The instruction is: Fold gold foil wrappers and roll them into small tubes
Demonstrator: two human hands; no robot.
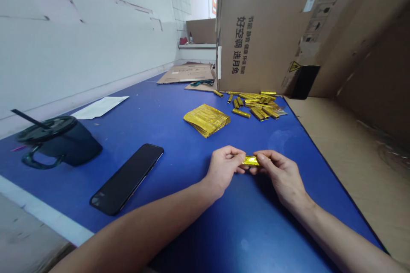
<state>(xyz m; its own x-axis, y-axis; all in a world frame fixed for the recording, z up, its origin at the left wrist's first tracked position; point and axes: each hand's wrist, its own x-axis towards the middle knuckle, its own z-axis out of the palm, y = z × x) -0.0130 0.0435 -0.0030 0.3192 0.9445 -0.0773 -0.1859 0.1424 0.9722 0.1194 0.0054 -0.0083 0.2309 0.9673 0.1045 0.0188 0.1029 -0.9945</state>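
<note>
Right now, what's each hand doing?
Left hand: closed, pinching one end of the gold strip.
Right hand: closed, pinching the strip's other end.

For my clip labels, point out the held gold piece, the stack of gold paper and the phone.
Held gold piece point(250, 161), head view: middle of its shiny face.
Stack of gold paper point(206, 118), head view: its top sheet.
Phone point(127, 179), head view: middle of its dark screen.

Both hands point(223, 169) pinch, nearly meeting; bare forearms point(145, 226) converge.
</note>
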